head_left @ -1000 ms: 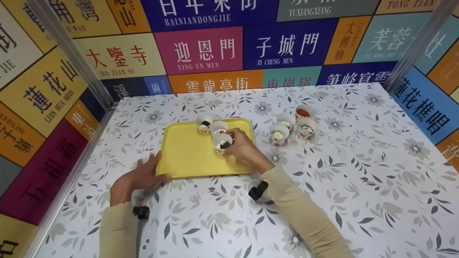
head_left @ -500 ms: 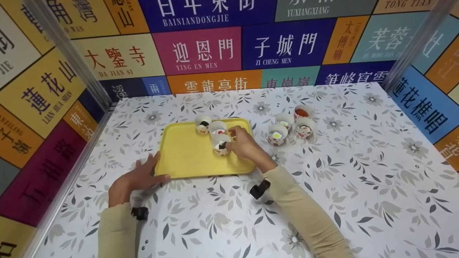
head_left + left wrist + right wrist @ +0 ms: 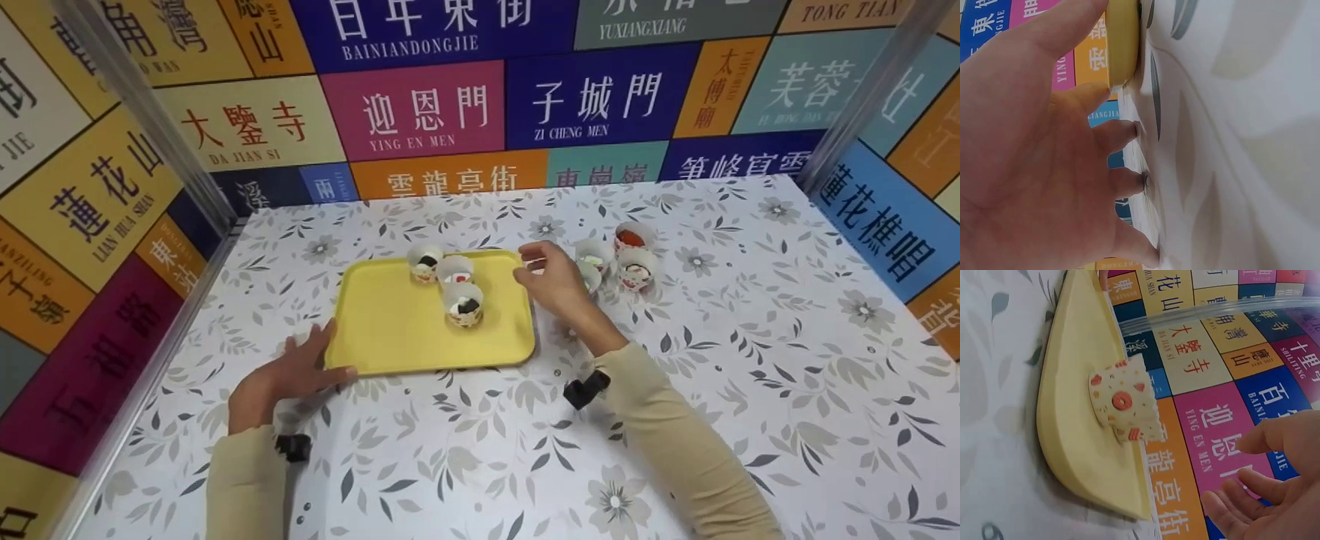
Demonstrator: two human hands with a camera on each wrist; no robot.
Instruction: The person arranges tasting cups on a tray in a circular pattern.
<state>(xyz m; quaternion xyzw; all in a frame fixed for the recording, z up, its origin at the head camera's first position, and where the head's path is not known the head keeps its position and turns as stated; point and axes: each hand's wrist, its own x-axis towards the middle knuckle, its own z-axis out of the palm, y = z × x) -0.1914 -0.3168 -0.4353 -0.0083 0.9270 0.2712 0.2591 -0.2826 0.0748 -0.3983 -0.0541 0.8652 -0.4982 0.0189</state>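
A yellow tray lies on the patterned tabletop. Its front left corner sits between the thumb and index finger of my left hand; the left wrist view shows the other fingers spread, tips at the table. Three paper baking cups stand toward the tray's right half: a front cup with white and black filling, a middle cup with white and red, and a back cup with white and black. Above the tray's right edge is my right hand, holding nothing, fingers loosely bent.
Right of the tray several more filled cups stand close together, among them a cup with orange-red filling and a cup with pale filling. My right hand partly hides the nearest one. Lettered panels rise behind the table.
My right hand has let go of the front cup and moved right, off the cups on the tray. That cup stays on the tray. My left hand keeps its place at the corner.
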